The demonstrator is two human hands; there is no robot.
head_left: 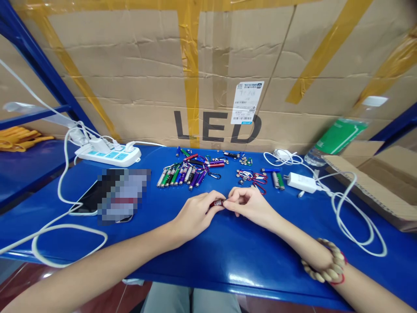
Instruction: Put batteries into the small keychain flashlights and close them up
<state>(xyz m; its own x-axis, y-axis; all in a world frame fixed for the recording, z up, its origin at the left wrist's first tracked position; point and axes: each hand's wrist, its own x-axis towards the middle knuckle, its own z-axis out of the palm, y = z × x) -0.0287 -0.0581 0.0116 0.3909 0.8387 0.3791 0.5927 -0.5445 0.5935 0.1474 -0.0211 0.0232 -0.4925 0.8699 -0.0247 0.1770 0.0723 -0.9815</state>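
Over the blue tabletop, my left hand [198, 214] pinches a small dark-red mini flashlight [218, 202] between thumb and fingers. My right hand [249, 205] has its thumb and forefinger closed on the other end of that flashlight; its tip is hidden by the fingers. Just beyond my left hand lies a row of mini flashlights [179, 176] in silver, green, black and purple, with more piled behind. Near my right hand are red carabiner clips [259, 178] and small button cells [243, 174]. A silver and a green tube [278, 181] lie to the right of these.
At left are a white power strip [112, 154] with cords, a phone [97, 195] and a blurred-out item. To the right are a white charger [301, 182] with a looped cable, a bottle [340, 134] and an open cardboard box [374, 187]. A large carton [146, 95] stands behind.
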